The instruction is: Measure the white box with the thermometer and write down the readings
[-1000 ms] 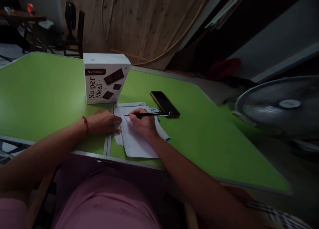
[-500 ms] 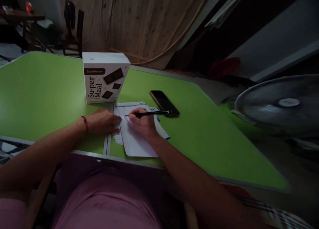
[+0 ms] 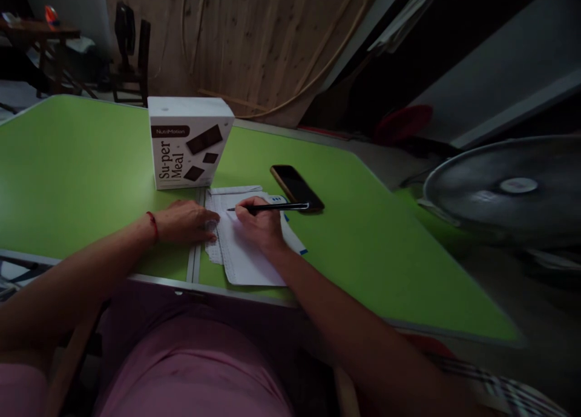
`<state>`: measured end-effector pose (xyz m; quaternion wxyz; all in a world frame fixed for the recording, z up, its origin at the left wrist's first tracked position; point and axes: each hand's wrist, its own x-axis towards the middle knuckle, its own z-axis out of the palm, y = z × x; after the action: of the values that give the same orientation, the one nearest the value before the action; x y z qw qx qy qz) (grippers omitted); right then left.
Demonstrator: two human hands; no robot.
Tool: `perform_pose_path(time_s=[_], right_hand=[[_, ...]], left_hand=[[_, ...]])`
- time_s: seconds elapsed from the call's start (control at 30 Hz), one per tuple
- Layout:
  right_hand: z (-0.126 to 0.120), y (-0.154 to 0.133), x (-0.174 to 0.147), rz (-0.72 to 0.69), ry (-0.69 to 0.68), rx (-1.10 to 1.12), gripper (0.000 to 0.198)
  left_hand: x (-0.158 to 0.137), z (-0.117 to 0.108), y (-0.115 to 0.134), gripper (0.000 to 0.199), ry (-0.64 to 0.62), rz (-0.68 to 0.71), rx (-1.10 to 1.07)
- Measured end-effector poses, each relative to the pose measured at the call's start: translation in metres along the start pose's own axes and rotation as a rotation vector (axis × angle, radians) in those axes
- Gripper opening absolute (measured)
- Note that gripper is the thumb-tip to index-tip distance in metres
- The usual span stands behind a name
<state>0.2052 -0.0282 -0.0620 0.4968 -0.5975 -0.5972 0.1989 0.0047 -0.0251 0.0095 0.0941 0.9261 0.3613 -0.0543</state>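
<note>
My right hand (image 3: 261,223) is closed round a black pen (image 3: 284,206), its tip down at the upper left of a white notepad (image 3: 254,265). The side of that hand rests on the page. At the pad's left edge lies my left hand (image 3: 188,221), palm down with fingers stretched out, its fingertips on the paper. A red string bracelet circles the left wrist. Other papers stick out from under the notepad on both sides, partly hidden.
Behind my left hand stands a white box (image 3: 184,144) lettered "Su-per Meal". A phone (image 3: 297,188) lies right of the pad on the green table (image 3: 381,253). Beyond the table's right edge is a large round fan (image 3: 499,190).
The whole view has shifted slightly. Both hands, the pen and the notepad keep nearly the same places relative to one another.
</note>
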Motion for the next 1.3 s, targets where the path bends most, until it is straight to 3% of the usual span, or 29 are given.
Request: perform_pose_path(time_s=[1.3], right_hand=[[-0.0017, 0.0046, 0.0011, -0.020, -0.002, 0.001, 0.011]], left_hand=[[-0.0007, -0.0027, 0.0022, 0.035, -0.009, -0.002, -0.005]])
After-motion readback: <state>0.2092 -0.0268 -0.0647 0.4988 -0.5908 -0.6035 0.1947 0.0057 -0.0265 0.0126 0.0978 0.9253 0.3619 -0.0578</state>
